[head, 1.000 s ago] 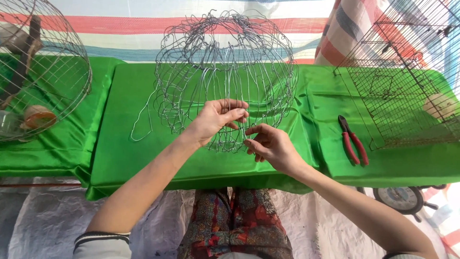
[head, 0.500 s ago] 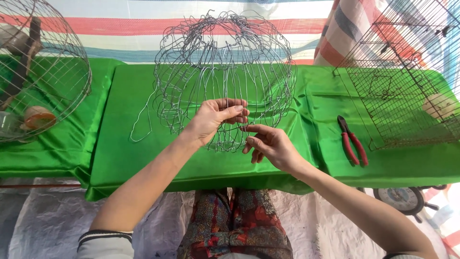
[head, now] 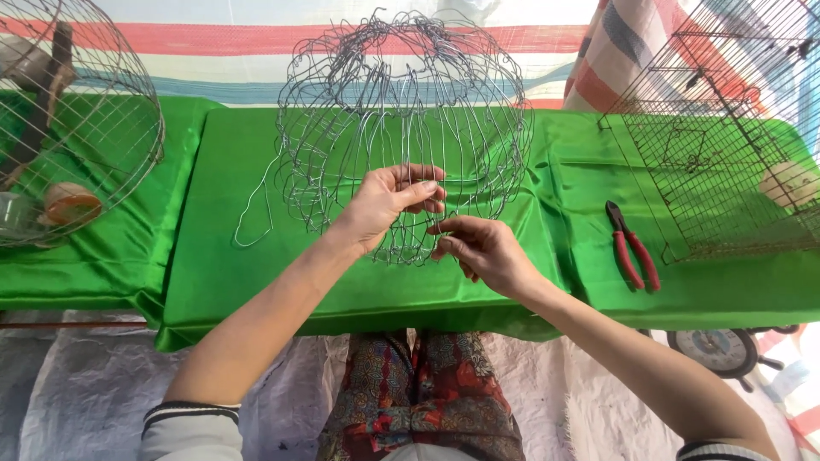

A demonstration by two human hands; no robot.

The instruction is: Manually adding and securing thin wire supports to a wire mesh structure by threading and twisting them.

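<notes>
Fingers (head: 418, 189) of our left hand (head: 389, 205) pinch the wire frame (head: 401, 128) on the bench (head: 213, 256) to steady it — our right hand (head: 483, 252) curls around a lower strand; pliers (head: 632, 246) lie nearby.

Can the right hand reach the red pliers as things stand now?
Probably yes. The pliers lie in the open on the green cloth, on the same side as the right hand, with nothing between them. The hand would first have to leave the wire frame.
</notes>
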